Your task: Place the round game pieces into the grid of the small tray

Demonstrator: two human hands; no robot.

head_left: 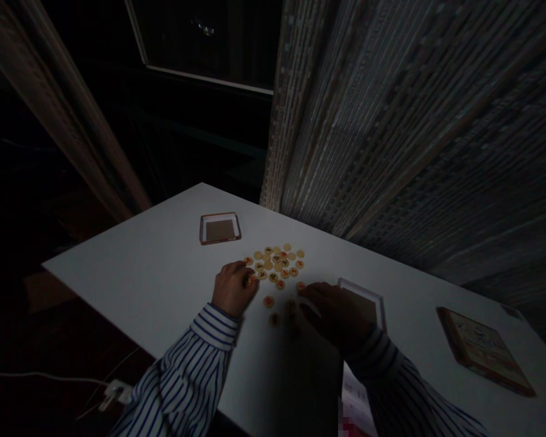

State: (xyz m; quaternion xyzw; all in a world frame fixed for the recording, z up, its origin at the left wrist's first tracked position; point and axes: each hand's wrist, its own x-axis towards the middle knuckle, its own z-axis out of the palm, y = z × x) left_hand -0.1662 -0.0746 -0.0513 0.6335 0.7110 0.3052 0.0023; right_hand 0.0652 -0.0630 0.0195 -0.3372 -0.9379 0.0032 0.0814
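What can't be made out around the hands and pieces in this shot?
Head view:
- Anything in the left hand: hidden by its fingers.
- Part of the clear-rimmed tray: covered by the right hand.
- Markings on the round game pieces: too small to read.
- Faces of the shadowed pieces: too dark to tell.

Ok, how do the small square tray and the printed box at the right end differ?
The brown-rimmed square tray is smaller than the printed rectangular box. The tray is open with a tan floor; the box shows a patterned pale top. Both have reddish-brown edges and lie on the white table.
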